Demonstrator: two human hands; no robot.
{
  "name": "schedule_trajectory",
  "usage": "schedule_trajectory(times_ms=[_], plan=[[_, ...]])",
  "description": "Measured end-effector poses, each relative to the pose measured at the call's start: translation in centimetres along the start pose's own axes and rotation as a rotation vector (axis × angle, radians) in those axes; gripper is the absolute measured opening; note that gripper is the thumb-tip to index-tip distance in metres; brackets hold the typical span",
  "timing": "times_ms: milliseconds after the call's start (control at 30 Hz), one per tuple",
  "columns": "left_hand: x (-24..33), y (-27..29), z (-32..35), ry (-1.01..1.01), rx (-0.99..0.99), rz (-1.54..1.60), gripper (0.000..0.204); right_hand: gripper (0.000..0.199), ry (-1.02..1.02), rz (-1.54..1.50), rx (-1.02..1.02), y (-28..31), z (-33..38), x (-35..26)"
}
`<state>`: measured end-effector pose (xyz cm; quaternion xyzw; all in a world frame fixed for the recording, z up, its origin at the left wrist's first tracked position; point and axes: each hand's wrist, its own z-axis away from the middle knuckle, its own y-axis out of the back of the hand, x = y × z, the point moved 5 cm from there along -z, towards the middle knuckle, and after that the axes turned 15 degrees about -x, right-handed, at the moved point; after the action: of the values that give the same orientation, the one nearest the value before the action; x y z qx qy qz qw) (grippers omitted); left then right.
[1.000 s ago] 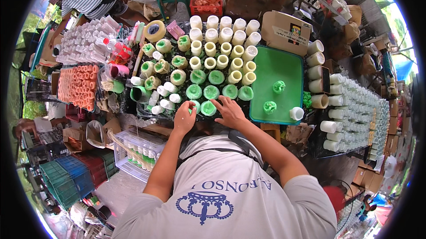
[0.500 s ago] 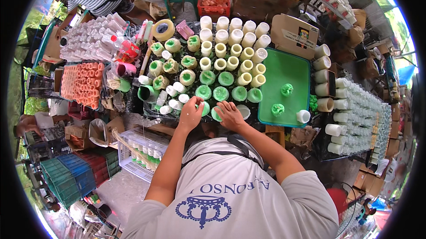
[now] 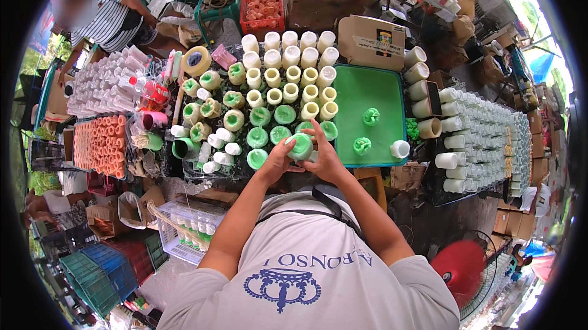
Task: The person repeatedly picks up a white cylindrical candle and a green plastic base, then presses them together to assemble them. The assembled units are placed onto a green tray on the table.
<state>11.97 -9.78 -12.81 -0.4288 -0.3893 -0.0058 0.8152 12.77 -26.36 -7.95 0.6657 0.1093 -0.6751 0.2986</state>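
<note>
Fingers [image 3: 320,136] around one cup [image 3: 300,146], one green tray [image 3: 370,91]

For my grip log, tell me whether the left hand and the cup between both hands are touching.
Touching: the head view shows the left hand against the left side of the cup, no gap between them.

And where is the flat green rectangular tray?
In the head view, the tray lies right of centre, beside rows of cream-coloured cylinders, with brown cardboard at its far edge and the person's right hand near its lower left corner.
</note>
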Motion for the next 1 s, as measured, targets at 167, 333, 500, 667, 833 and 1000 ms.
schedule_trajectory(times_ms=[167,333,500,667,833,1000], plan=[[0.1,-0.9,-0.9,-0.200,0.131,-0.004,0.057,0.091,-0.231,-0.526,0.113,0.8,0.9,1.6],[-0.2,-2.8,-2.0,-0.288,0.138,-0.123,0.058,0.063,-0.248,-0.609,0.138,-1.5,-0.2,4.4],[-0.3,-2.8,-2.4,-0.278,0.137,-0.115,0.058,0.059,-0.148,-0.403,0.176,-0.6,0.5,5.0],[0.2,-3.1,-1.6,-0.231,0.101,-0.184,0.059,0.056,-0.134,-0.490,0.110,0.5,1.3,3.1],[-0.2,-3.5,-2.3,-0.294,0.094,-0.155,0.060,0.057,-0.144,-0.466,0.099,0.7,0.9,2.1],[-0.4,-3.4,-2.5,-0.297,0.266,-0.409,0.060,0.066,-0.157,-0.343,0.174,1.0,0.7,3.6]])
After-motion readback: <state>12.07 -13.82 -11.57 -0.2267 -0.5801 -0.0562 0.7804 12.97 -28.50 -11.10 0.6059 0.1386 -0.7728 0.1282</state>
